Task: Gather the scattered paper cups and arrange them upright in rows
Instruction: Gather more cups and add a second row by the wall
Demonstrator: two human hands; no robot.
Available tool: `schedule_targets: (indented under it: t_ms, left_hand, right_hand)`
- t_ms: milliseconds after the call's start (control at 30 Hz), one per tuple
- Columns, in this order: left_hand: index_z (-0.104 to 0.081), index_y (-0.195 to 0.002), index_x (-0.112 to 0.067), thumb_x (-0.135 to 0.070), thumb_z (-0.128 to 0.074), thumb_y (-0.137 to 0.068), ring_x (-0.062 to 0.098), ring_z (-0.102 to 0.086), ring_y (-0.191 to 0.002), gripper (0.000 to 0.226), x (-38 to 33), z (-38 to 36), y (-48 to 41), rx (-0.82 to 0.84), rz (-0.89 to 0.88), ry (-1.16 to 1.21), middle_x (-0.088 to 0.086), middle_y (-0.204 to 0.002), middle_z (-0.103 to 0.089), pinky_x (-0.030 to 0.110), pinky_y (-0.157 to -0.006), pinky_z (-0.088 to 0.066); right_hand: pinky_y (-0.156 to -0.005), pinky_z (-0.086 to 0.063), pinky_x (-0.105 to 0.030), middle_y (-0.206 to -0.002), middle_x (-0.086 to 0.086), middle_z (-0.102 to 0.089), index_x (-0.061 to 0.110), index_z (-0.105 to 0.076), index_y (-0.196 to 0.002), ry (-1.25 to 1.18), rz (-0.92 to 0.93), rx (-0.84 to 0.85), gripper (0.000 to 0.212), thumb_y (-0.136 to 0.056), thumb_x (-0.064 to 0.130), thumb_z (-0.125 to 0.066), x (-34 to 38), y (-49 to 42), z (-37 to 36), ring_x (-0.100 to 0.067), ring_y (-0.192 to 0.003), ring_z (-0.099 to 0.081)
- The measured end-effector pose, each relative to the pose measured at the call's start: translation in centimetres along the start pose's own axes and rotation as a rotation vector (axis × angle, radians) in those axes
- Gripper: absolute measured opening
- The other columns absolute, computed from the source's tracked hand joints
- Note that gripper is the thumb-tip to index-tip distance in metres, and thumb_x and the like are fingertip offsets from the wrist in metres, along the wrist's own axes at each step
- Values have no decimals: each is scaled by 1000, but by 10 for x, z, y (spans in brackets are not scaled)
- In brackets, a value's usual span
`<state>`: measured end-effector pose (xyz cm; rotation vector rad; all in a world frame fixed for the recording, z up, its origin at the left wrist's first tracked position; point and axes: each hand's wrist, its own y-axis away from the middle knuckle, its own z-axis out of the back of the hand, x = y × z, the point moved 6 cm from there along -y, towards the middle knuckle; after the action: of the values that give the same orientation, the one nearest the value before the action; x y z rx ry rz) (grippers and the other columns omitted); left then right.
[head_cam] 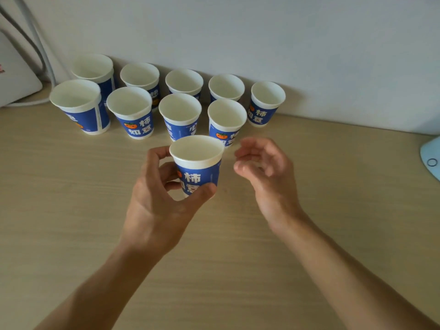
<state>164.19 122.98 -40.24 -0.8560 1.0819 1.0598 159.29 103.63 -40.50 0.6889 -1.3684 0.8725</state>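
My left hand point(157, 201) is wrapped around a blue-and-white paper cup point(197, 163), held upright just in front of the rows. My right hand point(264, 172) hovers to the cup's right, fingers spread and curled, holding nothing. Several matching cups stand upright in two rows by the wall: a back row starting at the far-left cup point(94, 69) and ending at the right-end cup point(265, 103), and a front row running from the left cup point(79, 103) to the right cup point(226, 117). The held cup overlaps the lower part of the front row's right cups.
The cups stand on a light wooden table point(71, 210) against a pale wall point(262, 32). A white cushion-like object point(14, 77) and grey cables point(35, 44) lie at the far left. A light blue device point(431, 160) sits at the right edge.
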Motion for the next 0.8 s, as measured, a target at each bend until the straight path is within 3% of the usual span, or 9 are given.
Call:
schedule_targets:
  t_ms: [133,233,367,433,567,700,800]
  left_hand:
    - [-52,-122,-29,-39,-90,-62,7,-72,-89,72,-15,-25,-4,78,-40,-24,-14,-98,-77,28,-83,-57]
    - [-54,-123,-25,-31,-92,-67,6,-72,-95,68,-30,-39,-5,118,-124,-70,-13,-104,-75,27,-83,-58]
    - [-54,-127,-22,-30,-90,-68,4,-68,-104,69,-41,-53,-9,163,-155,-103,-14,-115,-70,31,-86,-58]
    - [-54,-128,-26,-34,-89,-67,0,-66,-105,71,-41,-57,-8,179,-152,-135,-18,-116,-68,28,-88,-57]
    - [-55,-125,-27,-31,-92,-68,-1,-66,-103,68,-26,-51,3,159,-101,-154,-18,-114,-68,31,-88,-57]
    - [-57,-120,-31,-44,-85,-64,2,-68,-102,64,-11,-42,14,152,-42,-136,-18,-112,-70,36,-87,-58]
    - [-59,-116,-34,-53,-77,-61,3,-70,-100,61,-3,-39,17,133,8,-83,-17,-108,-72,39,-87,-59]
  right_hand:
    - [-102,-54,-48,-119,-4,-73,17,-63,-125,-40,-109,261,67,-62,39,-76,12,9,-2,-20,-114,-68]
    - [-105,-48,-60,-118,-4,-74,16,-64,-122,-33,-122,271,67,-61,39,-79,18,7,7,-22,-116,-68]
    - [-102,-49,-61,-114,-1,-76,21,-68,-114,-30,-94,226,58,-60,37,-81,17,2,22,-20,-111,-70]
    - [-97,-53,-55,-110,1,-76,24,-68,-111,-37,-64,151,54,-60,37,-82,13,-2,32,-16,-106,-71]
    - [-78,-57,-27,-107,8,-74,27,-64,-108,-10,-26,-80,53,-59,33,-83,-3,-18,52,-11,-101,-70]
    - [-75,-55,-20,-101,23,-68,30,-57,-111,125,-4,-157,53,-67,20,-86,-20,-36,57,1,-94,-65]
    - [-76,-56,-21,-102,24,-66,29,-54,-115,167,10,-187,57,-67,20,-84,-29,-44,54,6,-94,-62]
